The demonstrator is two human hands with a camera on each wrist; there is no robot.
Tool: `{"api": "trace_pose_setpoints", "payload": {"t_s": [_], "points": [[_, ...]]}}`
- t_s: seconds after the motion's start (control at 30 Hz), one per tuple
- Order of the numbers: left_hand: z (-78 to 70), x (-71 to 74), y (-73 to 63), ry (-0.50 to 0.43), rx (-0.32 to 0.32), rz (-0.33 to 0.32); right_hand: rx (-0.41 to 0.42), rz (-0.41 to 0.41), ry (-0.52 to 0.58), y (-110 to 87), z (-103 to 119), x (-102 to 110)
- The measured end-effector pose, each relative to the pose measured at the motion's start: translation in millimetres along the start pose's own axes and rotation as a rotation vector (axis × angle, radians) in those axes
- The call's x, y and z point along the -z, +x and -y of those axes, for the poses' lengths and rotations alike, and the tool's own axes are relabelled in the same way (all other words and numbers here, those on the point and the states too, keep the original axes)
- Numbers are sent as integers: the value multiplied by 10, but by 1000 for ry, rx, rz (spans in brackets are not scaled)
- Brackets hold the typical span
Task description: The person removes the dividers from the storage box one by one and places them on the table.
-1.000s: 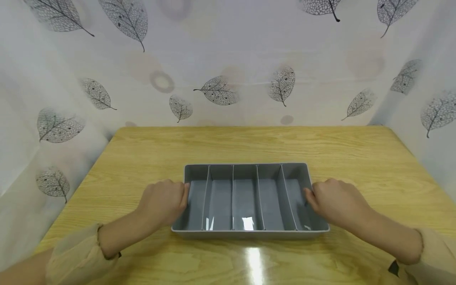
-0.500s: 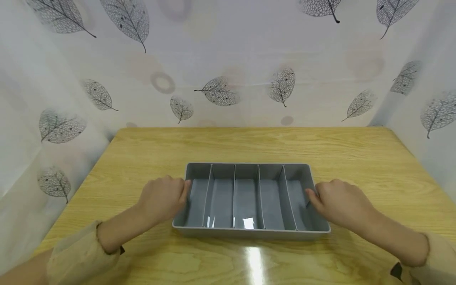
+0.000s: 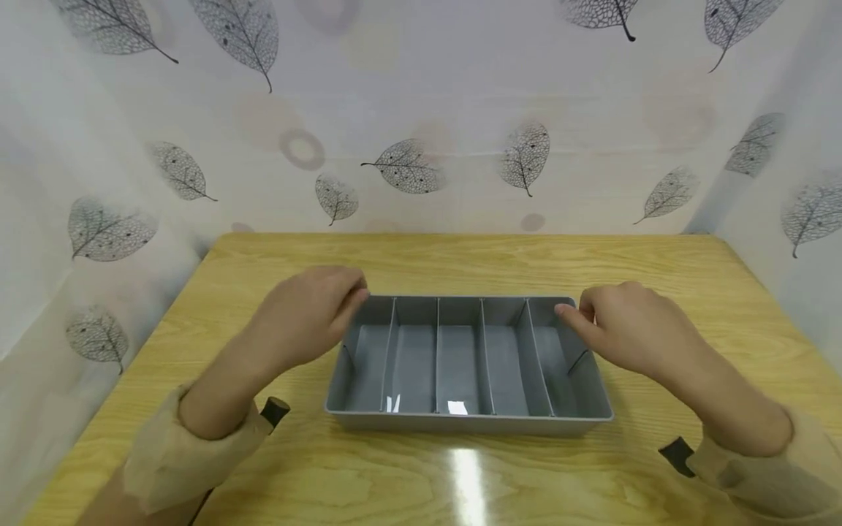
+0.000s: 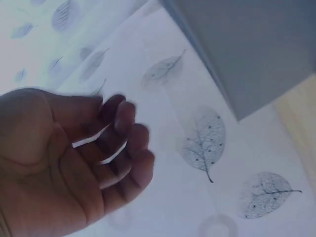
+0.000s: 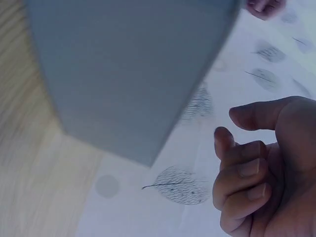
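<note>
A grey rectangular tray (image 3: 468,424) with thin dividers sits on the wooden table, its several long compartments holding nothing. My left hand (image 3: 308,315) is raised over the tray's far left corner, fingers loosely bent. In the left wrist view, a gap separates that hand (image 4: 79,165) from the tray's outer wall (image 4: 256,47), and the palm holds nothing. Above the far right corner is my right hand (image 3: 633,329), thumb pointing inward. The right wrist view shows this hand (image 5: 261,177) apart from the tray's end wall (image 5: 128,74), with its fingers loosely curled around nothing.
The yellow wood-grain table (image 3: 460,263) reaches back to a pale curtain (image 3: 454,95) printed with dark leaves, which also hangs at both sides. Dark strap ends (image 3: 274,411) stick out near the rolled beige sleeves (image 3: 191,446).
Both hands have let go of the tray's short sides and moved up and toward its far corners. In the head view the tray appears slightly farther right and up than before.
</note>
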State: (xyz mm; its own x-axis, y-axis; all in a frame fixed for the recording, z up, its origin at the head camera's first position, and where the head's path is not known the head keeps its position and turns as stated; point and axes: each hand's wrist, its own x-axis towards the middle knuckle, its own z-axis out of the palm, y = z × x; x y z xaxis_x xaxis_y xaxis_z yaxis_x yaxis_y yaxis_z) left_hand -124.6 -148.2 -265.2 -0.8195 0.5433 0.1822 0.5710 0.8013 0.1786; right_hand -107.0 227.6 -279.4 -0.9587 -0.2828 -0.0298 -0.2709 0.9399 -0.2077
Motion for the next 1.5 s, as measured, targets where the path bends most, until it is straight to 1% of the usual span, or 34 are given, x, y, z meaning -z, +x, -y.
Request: {"api": "trace_pose_setpoints", "payload": {"t_s": [0.07,0.13,0.2,0.23,0.33,0.47,0.5,0.57,0.67,0.77,0.83,0.9,1.0,1.17,1.5], "points": [[-8,-10,-15,-24,-83,18,17,8,56,14,56,41],[-11,-50,-63,-31,-168,56,36,18,96,26,106,50],[-13,-103,-132,-35,-213,106,48,28,134,30,143,37],[-14,-127,-167,-35,-224,132,54,29,144,30,153,24],[-22,-188,-248,-45,-211,218,61,43,170,11,164,-12],[-60,-222,-292,-48,-194,335,79,64,183,-38,170,-72],[-77,-224,-301,-49,-193,357,88,64,183,-46,177,-91],[-117,-220,-322,-43,-195,380,109,59,186,-51,198,-134],[-188,-195,-353,-36,-198,384,136,61,198,-43,239,-202],[-253,-177,-361,-19,-217,350,148,81,198,-35,261,-259],[-281,-178,-361,3,-236,316,147,92,186,-35,265,-281],[-292,-190,-362,33,-252,277,141,96,175,-39,262,-296],[-285,-210,-360,61,-268,242,140,94,164,-41,255,-315],[-253,-231,-332,41,-276,242,134,93,154,-36,253,-342],[-221,-253,-292,2,-299,244,135,29,126,-19,238,-361]]}}
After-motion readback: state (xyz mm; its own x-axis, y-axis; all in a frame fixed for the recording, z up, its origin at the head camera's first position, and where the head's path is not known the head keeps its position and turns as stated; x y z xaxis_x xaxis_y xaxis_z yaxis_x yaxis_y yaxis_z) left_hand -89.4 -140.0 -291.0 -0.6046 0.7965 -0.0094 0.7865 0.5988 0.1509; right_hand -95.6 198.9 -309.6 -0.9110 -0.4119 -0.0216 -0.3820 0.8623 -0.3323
